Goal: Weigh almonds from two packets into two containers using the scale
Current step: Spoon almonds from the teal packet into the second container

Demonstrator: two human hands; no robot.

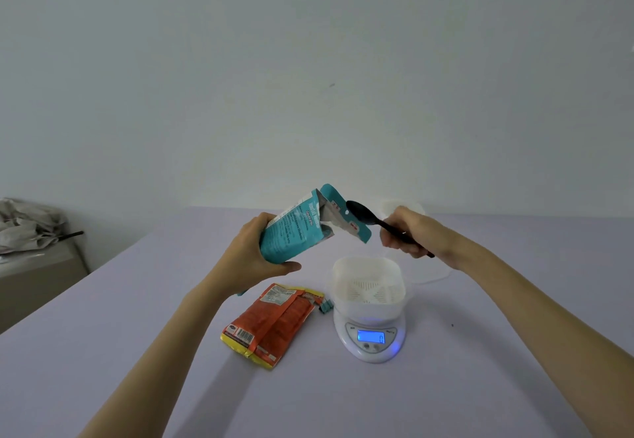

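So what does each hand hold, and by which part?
Left hand grips the teal packet round its lower half. Right hand holds the black spoon by its handle.

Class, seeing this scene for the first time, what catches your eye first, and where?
The teal packet, tilted in the left hand at the centre, with the right hand holding a black spoon at its open mouth. Below, a white container sits on the lit scale.

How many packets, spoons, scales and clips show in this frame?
Packets: 2, teal packet in the left hand, orange packet on the table
Spoons: 1, black spoon in the right hand
Scales: 1, white scale
Clips: 1, clip by the orange packet
Total: 5
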